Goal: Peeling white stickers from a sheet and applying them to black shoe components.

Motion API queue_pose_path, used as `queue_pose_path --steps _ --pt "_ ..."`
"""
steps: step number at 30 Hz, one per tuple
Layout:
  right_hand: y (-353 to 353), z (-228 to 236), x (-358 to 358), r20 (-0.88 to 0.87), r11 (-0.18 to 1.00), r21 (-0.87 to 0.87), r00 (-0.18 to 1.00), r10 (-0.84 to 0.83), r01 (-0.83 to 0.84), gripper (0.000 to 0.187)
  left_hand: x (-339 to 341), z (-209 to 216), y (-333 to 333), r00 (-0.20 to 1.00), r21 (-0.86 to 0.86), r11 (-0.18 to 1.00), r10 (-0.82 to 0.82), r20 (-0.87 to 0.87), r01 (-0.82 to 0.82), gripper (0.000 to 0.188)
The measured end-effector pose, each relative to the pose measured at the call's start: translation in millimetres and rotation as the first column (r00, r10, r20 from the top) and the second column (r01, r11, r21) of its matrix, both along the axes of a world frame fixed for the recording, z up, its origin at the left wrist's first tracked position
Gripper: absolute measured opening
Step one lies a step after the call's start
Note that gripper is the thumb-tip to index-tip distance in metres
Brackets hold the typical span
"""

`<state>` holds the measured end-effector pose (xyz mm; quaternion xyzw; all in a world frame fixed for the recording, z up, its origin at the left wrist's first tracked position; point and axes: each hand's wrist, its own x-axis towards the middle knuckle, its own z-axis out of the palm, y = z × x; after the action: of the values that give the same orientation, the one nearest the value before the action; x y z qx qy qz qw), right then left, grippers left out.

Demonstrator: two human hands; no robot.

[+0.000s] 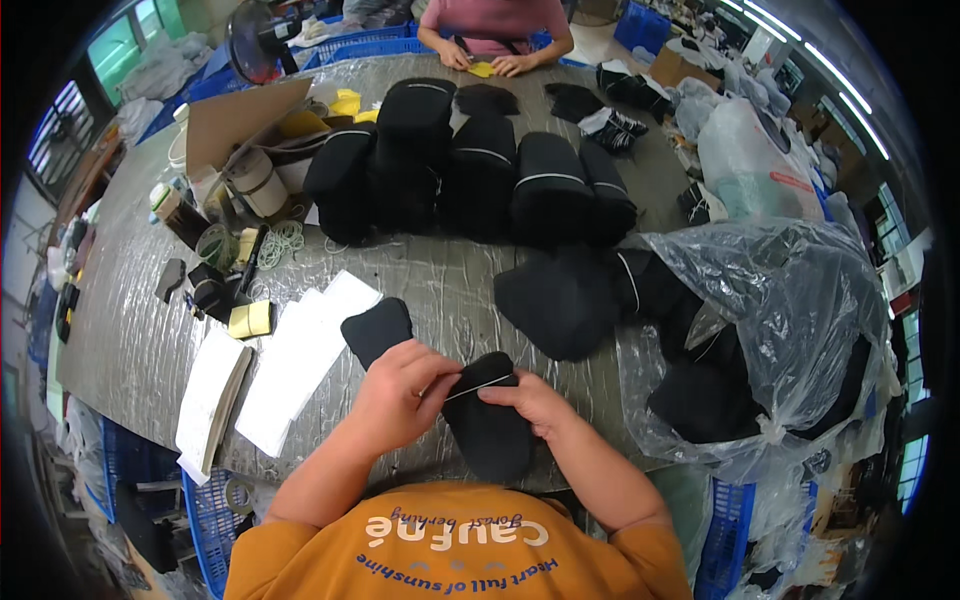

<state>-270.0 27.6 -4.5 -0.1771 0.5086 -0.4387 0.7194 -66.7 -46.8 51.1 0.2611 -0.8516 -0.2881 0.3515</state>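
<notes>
Near the front edge of the table, a black insole-shaped bundle (488,440) lies between my hands, with a thin white band (482,387) across its narrow part. My left hand (405,392) is closed, pinching the band at the bundle's left side. Around the right side wraps my right hand (528,402), its thumb on top beside the band and its other fingers partly hidden. Just beyond my left hand rests another black insole-shaped piece (377,328), partly covered by that hand.
Banded black stacks (480,185) stand across the table's middle. To the right, a clear plastic bag (770,300) covers more black pieces. White papers (305,360) and a thick pad (212,400) lie at left, near a yellow pad (250,320). Opposite, a person (495,35) handles something yellow.
</notes>
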Motion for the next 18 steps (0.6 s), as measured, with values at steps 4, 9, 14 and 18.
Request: queue_pose_path --steps 4,9,14,18 --pt "-3 1 9 -0.294 0.987 -0.072 0.949 0.116 -0.143 0.058 -23 7 2 0.981 -0.102 0.976 -0.186 0.049 0.19 0.02" --pt "-6 3 11 -0.464 0.936 -0.175 0.864 0.194 -0.305 0.058 -33 -8 4 0.969 -0.001 0.999 -0.04 0.245 0.042 0.014" --pt "-2 1 11 -0.521 0.958 -0.117 0.838 0.165 -0.262 0.072 -31 -18 0 0.965 0.138 0.99 -0.052 0.257 0.016 0.015" --pt "1 -15 7 -0.478 0.961 -0.13 0.864 0.155 -0.244 0.08 -31 -30 -1 0.973 0.183 0.983 -0.048 0.226 0.006 0.015"
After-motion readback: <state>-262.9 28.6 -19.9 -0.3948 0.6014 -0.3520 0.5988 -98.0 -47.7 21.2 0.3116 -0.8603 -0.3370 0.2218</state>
